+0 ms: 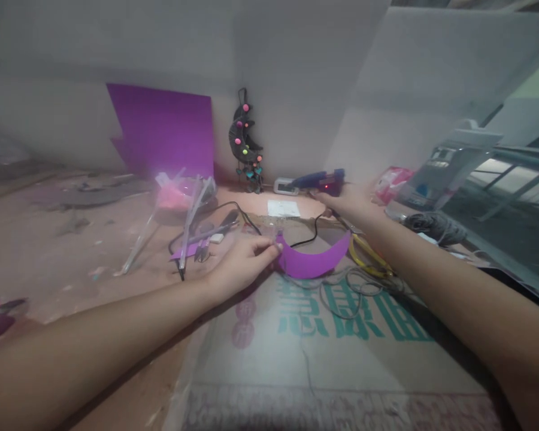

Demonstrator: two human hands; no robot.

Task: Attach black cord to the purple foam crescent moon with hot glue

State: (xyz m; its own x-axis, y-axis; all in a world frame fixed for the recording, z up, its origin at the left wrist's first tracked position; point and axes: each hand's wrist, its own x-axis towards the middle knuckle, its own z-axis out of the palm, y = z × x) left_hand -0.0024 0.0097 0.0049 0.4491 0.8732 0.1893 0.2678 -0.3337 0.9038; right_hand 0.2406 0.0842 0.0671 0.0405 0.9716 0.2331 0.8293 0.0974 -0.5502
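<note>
A purple crescent-shaped paper cutout (314,263) is pinched at its left tip between the thumb and fingers of my left hand (254,257). Its body hangs over the printed sheet on the table. My right hand (353,206) reaches to the back, its fingers closed around the lower part of a blue glue gun (318,179) with a small red light. The gun's nozzle points left, and its handle is mostly hidden by my hand. A black cord (314,230) runs below the gun.
Glue sticks (193,221) and a purple sheet (166,131) are at the left. A black crescent ornament with colored dots (240,137) leans against the wall. Yellow-handled scissors (366,257), grey cord (354,293) and a clear plastic container (449,161) are at the right.
</note>
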